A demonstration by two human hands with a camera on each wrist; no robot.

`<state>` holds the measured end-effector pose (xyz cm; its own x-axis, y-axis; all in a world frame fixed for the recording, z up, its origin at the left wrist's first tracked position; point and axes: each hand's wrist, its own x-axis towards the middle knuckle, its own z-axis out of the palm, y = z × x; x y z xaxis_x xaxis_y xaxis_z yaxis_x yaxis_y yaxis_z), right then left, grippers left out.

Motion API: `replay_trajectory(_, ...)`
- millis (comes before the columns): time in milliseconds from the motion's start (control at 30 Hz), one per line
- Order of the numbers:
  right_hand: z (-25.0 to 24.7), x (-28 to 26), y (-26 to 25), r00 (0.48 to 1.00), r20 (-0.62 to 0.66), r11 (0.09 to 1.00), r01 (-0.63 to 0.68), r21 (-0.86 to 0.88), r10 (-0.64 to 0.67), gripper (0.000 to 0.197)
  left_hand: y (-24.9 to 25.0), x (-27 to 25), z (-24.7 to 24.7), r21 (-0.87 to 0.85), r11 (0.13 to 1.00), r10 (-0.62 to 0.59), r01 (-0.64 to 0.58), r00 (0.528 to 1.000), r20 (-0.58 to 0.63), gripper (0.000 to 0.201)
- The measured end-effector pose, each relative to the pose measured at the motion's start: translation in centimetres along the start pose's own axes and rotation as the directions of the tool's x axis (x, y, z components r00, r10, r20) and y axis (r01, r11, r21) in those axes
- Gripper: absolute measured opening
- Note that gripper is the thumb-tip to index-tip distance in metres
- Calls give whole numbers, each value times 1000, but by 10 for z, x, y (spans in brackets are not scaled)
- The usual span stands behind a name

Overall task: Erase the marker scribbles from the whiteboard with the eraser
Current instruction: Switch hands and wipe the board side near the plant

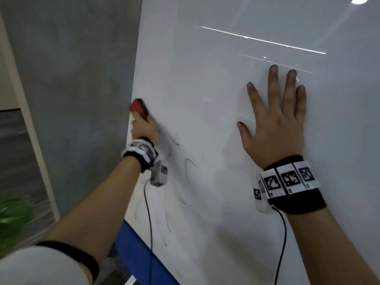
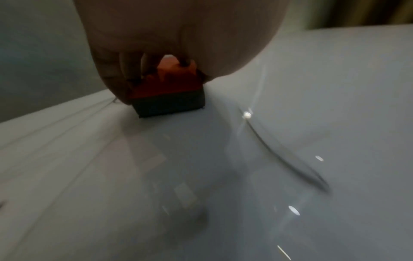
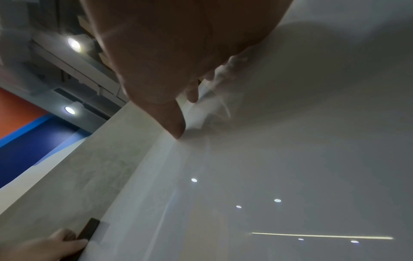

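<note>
My left hand [image 1: 144, 126] grips a red-backed eraser [image 1: 139, 106] with a dark felt pad and presses it against the whiteboard [image 1: 216, 79] at its left edge. In the left wrist view the eraser [image 2: 170, 91] sits felt-down on the board under my curled fingers [image 2: 125, 70]. Thin black marker scribbles [image 1: 190, 167] curve across the board below and right of that hand, and one stroke [image 2: 288, 155] shows up close. My right hand [image 1: 275, 122] lies flat on the board with fingers spread, holding nothing. The right wrist view shows its thumb [image 3: 174, 120] touching the board.
A grey wall [image 1: 72, 79] stands left of the board's edge. A blue panel [image 1: 133, 249] sits under the board's lower left corner. Green leaves [image 1: 12, 212] blur at the far left. Ceiling lights reflect in the board's glossy upper right.
</note>
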<state>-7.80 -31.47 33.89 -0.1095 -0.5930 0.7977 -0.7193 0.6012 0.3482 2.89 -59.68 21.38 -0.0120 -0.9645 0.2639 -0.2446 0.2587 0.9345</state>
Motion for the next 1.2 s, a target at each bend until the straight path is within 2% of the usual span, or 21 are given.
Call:
replay_trajectory(67, -1, 0, -1, 1000, 15, 1000, -13, 3, 13, 81, -6, -48, 9, 12, 988, 151, -152, 988, 44, 50)
replay_trajectory(100, -1, 1, -2, 1000, 25, 1000, -19, -2, 19, 82, -11, -77, 16, 26, 964, 263, -266, 962, 74, 43)
replay_trajectory(167, 0, 0, -3, 999, 47, 1000, -25, -11, 26, 84, -20, -135, 25, 48, 869, 481, -492, 864, 148, 35)
replay_trajectory(233, 0, 0, -3, 998, 55, 999, -29, -15, 30, 84, -25, -152, 23, 10, 773, 619, -635, 756, 214, 32)
replay_trajectory(267, 1, -1, -3, 998, 54, 999, -29, -15, 30, 83, -27, -141, 21, 5, 769, 626, -640, 753, 204, 32)
replay_trajectory(300, 1, -1, -3, 998, 52, 1000, -27, -15, 28, 83, -29, -121, 21, -6, 815, 572, -579, 804, 165, 33)
replay_trajectory(367, 0, -2, -2, 998, 52, 1000, -19, -12, 19, 83, -35, -71, 21, -37, 953, 301, -300, 951, 64, 37)
replay_trajectory(400, 0, -3, -2, 998, 53, 1000, -16, -10, 17, 83, -37, -52, 19, -49, 985, 167, -166, 985, 33, 40)
replay_trajectory(433, 1, -3, -2, 998, 54, 1000, -15, -11, 16, 82, -39, -44, 19, -29, 994, 110, -110, 994, 15, 41)
replay_trajectory(467, 2, -3, -2, 998, 56, 1000, -14, -14, 15, 82, -41, -45, 22, -2, 993, 116, -116, 993, 9, 41)
replay_trajectory(533, 3, -4, -2, 998, 54, 1000, -14, -19, 15, 81, -43, -72, 27, 19, 977, 213, -214, 976, 41, 38)
replay_trajectory(633, 4, -5, -4, 998, 48, 999, -32, -21, 33, 81, -58, -146, 33, 22, 915, 392, -403, 900, 188, 27)
replay_trajectory(767, 3, -4, -8, 997, 60, 999, -48, -3, 48, 82, -67, -243, 39, 14, 745, 611, -667, 691, 386, 21)
replay_trajectory(833, 3, -5, -8, 996, 65, 998, -55, 2, 55, 82, -66, -258, 39, -6, 733, 625, -680, 670, 401, 19)
replay_trajectory(933, 3, -6, -7, 998, 54, 999, -43, 0, 43, 80, -60, -247, 36, 14, 742, 612, -671, 685, 395, 20)
replay_trajectory(967, 4, -6, -6, 998, 53, 999, -36, -3, 36, 80, -57, -236, 34, 12, 773, 582, -635, 716, 384, 21)
replay_trajectory(1000, 4, -6, -6, 998, 52, 1000, -31, -3, 31, 80, -52, -220, 33, -12, 833, 522, -553, 778, 348, 22)
replay_trajectory(1067, 4, -6, -7, 998, 48, 999, -34, 7, 34, 79, -41, -170, 30, -108, 949, 313, -295, 917, 248, 27)
replay_trajectory(1100, 4, -7, -8, 998, 45, 999, -38, 13, 37, 79, -34, -141, 28, -149, 975, 197, -167, 956, 218, 31)
replay_trajectory(1133, 4, -7, -8, 998, 42, 999, -36, 18, 36, 79, -27, -114, 26, -158, 984, 114, -82, 972, 206, 36)
replay_trajectory(1200, 5, -7, -8, 999, 38, 999, -30, 25, 29, 80, -21, -84, 22, -103, 993, 67, -49, 981, 180, 40)
